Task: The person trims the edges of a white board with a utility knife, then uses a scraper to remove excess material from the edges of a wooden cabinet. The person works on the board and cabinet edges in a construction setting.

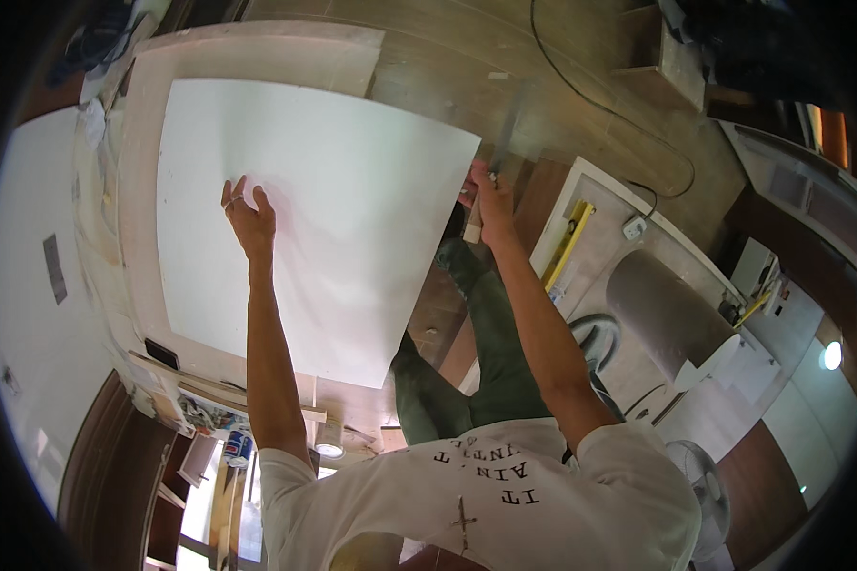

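A large white board [352, 219] lies in front of me. Over its left half is my left hand [250, 221], fingers loosely bent and apart, a ring on one of them and nothing in them. Whether its fingertips touch the surface I cannot tell. By the board's right edge, my right hand [492, 205] is closed around a long narrow tool. A pale, wood-coloured end [472, 230] shows below this hand, and a dark thin strip [514, 124], blurred, stretches away above it. The tool's exact kind is unclear.
Beneath the white board is a larger pale panel [305, 48]. A black phone [162, 354] lies near its left corner. On the right, a pale-edged surface carries a yellow level [569, 243], a grey roll [671, 309] and a white socket [634, 227]. A black cable [619, 116] crosses the floor.
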Demonstrator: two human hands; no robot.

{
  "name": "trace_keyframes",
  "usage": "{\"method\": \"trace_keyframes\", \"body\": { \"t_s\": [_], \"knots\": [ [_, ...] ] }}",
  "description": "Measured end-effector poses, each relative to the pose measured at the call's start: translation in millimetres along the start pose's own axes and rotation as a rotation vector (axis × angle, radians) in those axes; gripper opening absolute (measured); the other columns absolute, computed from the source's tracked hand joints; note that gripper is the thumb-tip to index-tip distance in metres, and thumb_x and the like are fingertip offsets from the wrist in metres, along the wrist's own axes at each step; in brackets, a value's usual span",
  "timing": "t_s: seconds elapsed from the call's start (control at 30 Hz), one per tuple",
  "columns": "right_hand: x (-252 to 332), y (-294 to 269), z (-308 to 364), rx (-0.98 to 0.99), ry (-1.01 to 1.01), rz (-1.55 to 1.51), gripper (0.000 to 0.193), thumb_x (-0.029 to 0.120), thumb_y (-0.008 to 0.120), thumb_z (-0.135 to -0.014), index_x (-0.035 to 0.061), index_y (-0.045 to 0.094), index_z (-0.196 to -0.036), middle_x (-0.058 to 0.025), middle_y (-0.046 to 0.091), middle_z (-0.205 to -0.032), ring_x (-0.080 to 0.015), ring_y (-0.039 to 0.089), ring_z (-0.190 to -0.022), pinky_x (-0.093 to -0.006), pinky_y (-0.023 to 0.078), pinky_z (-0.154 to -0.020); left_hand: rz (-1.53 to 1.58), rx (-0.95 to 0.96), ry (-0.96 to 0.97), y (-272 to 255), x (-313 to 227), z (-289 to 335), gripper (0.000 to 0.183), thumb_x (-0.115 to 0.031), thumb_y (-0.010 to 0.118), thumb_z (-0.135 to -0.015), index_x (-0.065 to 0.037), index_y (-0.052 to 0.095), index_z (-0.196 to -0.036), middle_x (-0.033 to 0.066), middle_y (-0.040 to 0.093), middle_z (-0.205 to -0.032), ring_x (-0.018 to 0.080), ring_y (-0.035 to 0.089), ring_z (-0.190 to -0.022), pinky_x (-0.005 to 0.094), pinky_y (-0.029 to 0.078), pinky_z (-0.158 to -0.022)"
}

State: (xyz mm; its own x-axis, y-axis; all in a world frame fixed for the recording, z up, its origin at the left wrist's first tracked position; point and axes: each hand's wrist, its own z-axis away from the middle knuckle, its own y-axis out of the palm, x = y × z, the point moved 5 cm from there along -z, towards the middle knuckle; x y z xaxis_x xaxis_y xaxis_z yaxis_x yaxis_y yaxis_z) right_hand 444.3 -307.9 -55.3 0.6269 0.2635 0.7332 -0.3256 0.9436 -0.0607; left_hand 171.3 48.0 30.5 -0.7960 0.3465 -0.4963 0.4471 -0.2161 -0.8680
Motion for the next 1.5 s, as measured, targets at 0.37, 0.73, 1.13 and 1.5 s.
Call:
{"method": "trace_keyframes", "body": {
  "t_s": [0.37,0.73,1.13,1.5],
  "knots": [
    [83,-39,30,0.059,-0.159,0.691,0.040,0.029,0.057,-0.097,0.0027,0.054,-0.127,-0.0099,0.061,-0.077,-0.0205,0.055,-0.063,-0.0348,0.047,-0.057,-0.321,-0.206,-0.181,68,-70,-65,0.058,-0.033,0.035,-0.098,0.002,0.041,-0.144,0.0210,0.035,-0.154,0.0389,0.022,-0.148,0.0620,0.014,-0.118],
    [111,-2,58,0.273,-0.118,0.792,0.043,0.022,0.053,-0.101,0.0009,0.046,-0.137,-0.0092,0.057,-0.074,-0.0151,0.057,-0.060,-0.0325,0.046,-0.054,-0.382,-0.131,-0.211,71,-71,-72,0.061,-0.033,0.033,-0.097,0.004,0.036,-0.145,0.0252,0.031,-0.154,0.0425,0.021,-0.147,0.0626,0.016,-0.117],
    [140,13,63,0.205,0.138,0.833,0.048,0.029,0.051,-0.098,0.0050,0.046,-0.139,-0.0299,0.060,-0.123,-0.0488,0.060,-0.108,-0.0498,0.048,-0.092,-0.384,-0.128,-0.232,70,-62,-73,0.061,-0.033,0.035,-0.096,0.001,0.036,-0.147,0.0226,0.028,-0.157,0.0410,0.018,-0.149,0.0606,0.012,-0.119],
    [150,18,57,0.248,-0.091,0.982,0.043,0.026,0.053,-0.099,0.0010,0.046,-0.133,-0.0264,0.065,-0.100,-0.0484,0.061,-0.096,-0.0506,0.049,-0.079,-0.322,-0.140,-0.233,71,-56,-73,0.063,-0.034,0.036,-0.095,0.004,0.038,-0.146,0.0224,0.027,-0.158,0.0419,0.014,-0.150,0.0613,0.009,-0.119]
  ]
}}
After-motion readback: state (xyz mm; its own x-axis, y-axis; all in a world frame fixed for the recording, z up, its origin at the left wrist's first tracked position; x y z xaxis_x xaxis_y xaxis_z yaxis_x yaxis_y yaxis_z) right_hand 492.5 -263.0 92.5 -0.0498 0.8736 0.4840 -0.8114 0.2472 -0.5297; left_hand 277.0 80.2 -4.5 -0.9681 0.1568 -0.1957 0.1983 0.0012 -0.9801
